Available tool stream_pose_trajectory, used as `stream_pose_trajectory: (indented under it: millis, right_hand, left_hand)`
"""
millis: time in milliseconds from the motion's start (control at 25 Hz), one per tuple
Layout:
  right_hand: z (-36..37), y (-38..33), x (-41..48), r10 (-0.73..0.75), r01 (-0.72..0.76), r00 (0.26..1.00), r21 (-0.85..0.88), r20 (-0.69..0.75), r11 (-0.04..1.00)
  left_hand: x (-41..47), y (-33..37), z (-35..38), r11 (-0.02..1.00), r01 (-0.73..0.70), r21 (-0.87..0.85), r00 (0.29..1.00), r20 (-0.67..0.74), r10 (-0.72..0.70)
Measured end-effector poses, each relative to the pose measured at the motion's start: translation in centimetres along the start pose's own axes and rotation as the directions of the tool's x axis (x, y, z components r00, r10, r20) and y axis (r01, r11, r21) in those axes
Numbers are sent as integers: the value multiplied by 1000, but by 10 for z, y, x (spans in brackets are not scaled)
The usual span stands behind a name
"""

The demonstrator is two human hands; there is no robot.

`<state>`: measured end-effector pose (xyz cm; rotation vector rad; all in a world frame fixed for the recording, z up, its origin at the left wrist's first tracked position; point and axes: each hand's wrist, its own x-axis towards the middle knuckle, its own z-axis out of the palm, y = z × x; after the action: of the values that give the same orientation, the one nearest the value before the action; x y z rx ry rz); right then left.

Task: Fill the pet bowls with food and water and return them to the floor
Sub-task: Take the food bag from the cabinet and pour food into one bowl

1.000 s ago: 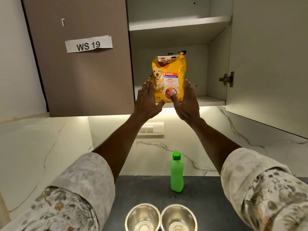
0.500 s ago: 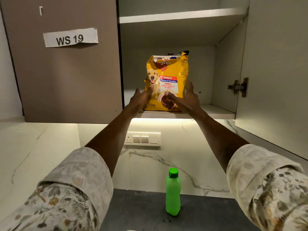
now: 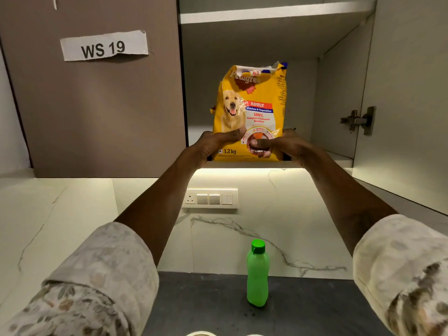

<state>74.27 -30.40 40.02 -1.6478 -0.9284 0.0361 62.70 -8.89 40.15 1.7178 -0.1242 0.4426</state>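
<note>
A yellow dog food bag [image 3: 252, 98] stands upright on the lower shelf of the open wall cabinet [image 3: 339, 162]. My left hand [image 3: 213, 144] grips its lower left side, thumb across the front. My right hand [image 3: 281, 145] grips the lower right side, thumb pressed on the front. A green water bottle [image 3: 257, 275] with a green cap stands on the dark counter [image 3: 194, 306] below. Only the rim of a steel bowl [image 3: 200, 333] peeks in at the bottom edge.
The cabinet door [image 3: 407, 105] hangs open at the right with its hinge showing. A closed door [image 3: 97, 105] labelled WS 19 is at the left. An upper shelf [image 3: 274, 14] sits above. A switch panel [image 3: 210, 198] is on the marble wall.
Both hands have gone from open beside the bag to gripping its lower sides with thumbs on the front. The view tilted up, so the bowls have nearly left the frame.
</note>
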Motion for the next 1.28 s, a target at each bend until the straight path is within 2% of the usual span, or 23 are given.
stream_pose_trajectory:
  millis: [120, 280, 360, 440, 560, 640, 800, 880, 1000, 1120, 1200, 1280]
  right_hand:
    - [8, -13, -33, -49, 51, 998, 113, -28, 992]
    - [24, -13, -73, -92, 113, 991, 228, -101, 967]
    - [33, -3, -97, -78, 101, 992, 255, -99, 962]
    - [49, 19, -123, -39, 66, 995, 301, -94, 951]
    - [83, 61, -166, 47, 18, 985, 374, -164, 927]
    - [106, 89, -193, 126, -39, 976, 426, -179, 904]
    - [140, 121, -224, 213, -93, 961, 516, -179, 852]
    - [150, 130, -232, 235, -116, 959, 537, -158, 836]
    - [161, 138, -238, 259, -156, 957, 522, -130, 838]
    - [167, 144, -245, 282, -193, 953, 491, -114, 850]
    - [168, 149, -249, 297, -214, 950, 484, -100, 849]
    - [167, 155, -252, 298, -225, 951, 479, -80, 849]
  left_hand:
    - [-30, 3, 9, 998, -52, -28, 999, 5, 52]
    - [-70, -6, 24, 982, -181, -53, 978, -115, 174]
    - [-91, -20, 27, 978, -196, -75, 972, -144, 184]
    - [-116, -42, 29, 987, -145, -75, 975, -179, 130]
    - [-151, -81, 32, 996, -55, 72, 944, -323, 75]
    - [-170, -97, 33, 973, -35, 229, 915, -384, 123]
    - [-203, -106, 35, 905, -135, 405, 905, -322, 278]
    - [-208, -104, 36, 873, -106, 476, 910, -307, 278]
    - [-197, -103, 24, 859, -22, 511, 893, -377, 246]
    - [-189, -108, 10, 865, -130, 484, 892, -324, 315]
    - [-186, -108, 8, 903, -118, 413, 908, -325, 267]
    - [-176, -107, 7, 963, 36, 266, 930, -362, 65]
